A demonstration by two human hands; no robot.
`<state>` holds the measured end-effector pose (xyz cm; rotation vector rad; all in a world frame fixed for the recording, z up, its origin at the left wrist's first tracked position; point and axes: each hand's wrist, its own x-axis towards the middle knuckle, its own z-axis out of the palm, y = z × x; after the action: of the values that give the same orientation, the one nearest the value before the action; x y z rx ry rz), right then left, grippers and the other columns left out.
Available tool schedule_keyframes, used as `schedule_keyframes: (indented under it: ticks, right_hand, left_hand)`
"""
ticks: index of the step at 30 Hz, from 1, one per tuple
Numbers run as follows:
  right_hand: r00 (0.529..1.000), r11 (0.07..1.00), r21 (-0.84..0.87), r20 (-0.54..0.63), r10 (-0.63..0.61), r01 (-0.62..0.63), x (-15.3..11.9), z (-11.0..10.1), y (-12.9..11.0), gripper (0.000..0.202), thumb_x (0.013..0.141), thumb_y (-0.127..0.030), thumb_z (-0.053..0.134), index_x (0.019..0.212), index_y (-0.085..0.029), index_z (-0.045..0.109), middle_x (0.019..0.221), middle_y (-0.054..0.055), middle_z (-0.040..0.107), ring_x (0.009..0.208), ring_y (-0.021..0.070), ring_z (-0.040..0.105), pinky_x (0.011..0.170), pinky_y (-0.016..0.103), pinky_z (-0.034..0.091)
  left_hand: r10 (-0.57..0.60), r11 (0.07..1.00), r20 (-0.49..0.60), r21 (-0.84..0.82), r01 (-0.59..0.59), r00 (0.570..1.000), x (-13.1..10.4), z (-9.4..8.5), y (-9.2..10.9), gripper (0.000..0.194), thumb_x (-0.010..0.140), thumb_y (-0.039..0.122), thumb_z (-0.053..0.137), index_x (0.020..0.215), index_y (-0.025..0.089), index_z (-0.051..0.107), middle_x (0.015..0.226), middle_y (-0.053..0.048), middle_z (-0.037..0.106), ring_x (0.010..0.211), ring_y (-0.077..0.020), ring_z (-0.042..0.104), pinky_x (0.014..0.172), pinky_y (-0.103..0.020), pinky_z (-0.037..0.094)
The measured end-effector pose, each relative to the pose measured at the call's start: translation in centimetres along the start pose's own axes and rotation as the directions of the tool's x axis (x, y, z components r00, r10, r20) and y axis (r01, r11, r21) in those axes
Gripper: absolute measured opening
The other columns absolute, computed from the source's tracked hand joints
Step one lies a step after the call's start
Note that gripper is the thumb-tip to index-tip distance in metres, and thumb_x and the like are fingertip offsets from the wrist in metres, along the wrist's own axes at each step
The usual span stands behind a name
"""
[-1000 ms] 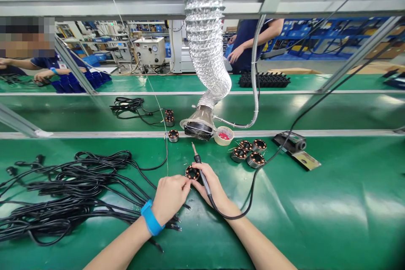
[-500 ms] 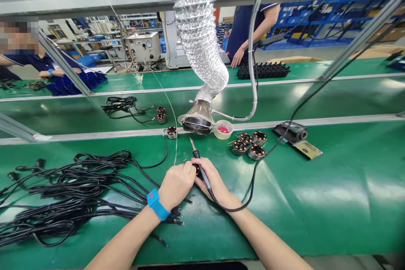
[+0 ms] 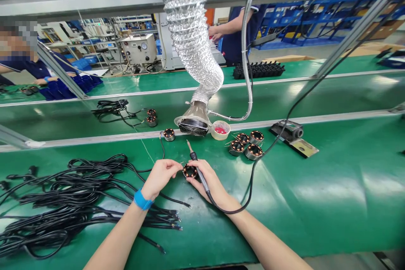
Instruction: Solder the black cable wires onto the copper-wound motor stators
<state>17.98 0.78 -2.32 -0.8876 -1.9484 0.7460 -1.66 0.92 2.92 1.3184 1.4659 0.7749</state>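
Note:
My right hand (image 3: 210,179) holds a soldering iron (image 3: 202,179) slantwise, tip pointing up and away. The same hand's thumb and fingers also grip a small ring-shaped motor stator (image 3: 190,171) with copper windings. My left hand (image 3: 163,175), a blue band on its wrist, is closed in a pinch at the stator's left edge, by a short lead. A thin pale solder wire (image 3: 146,148) runs down into this hand; the pinched end is too small to see. Another stator (image 3: 169,135), joined to a black cable, stands beyond the hands.
Coiled black cables (image 3: 79,202) spread over the left bench. Several stators (image 3: 249,145) and a soldering iron stand (image 3: 292,135) sit to the right. A fume extractor hood (image 3: 194,120) hangs ahead, beside a tape roll (image 3: 220,130). Two people work behind.
My left hand has drawn back leftward from over the stator, which now shows more. My right hand keeps the iron and stator nearly still. The co-worker's arm behind has lifted.

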Motion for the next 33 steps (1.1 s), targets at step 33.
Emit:
schedule_keyframes:
  ticks: [33]
  right_hand:
    - [0.998, 0.999, -0.011, -0.048, 0.030, -0.030, 0.4, -0.5, -0.3, 0.039, 0.086, -0.023, 0.069, 0.121, -0.028, 0.053, 0.112, 0.006, 0.063, 0.105, 0.0241, 0.059, 0.094, 0.041, 0.049]
  left_hand:
    - [0.174, 0.705, 0.584, 0.488, -0.514, 0.793, -2.6, -1.4, -0.6, 0.012, 0.080, 0.032, 0.073, 0.084, 0.021, 0.072, 0.088, -0.002, 0.064, 0.077, -0.0165, 0.059, 0.068, -0.025, 0.039]
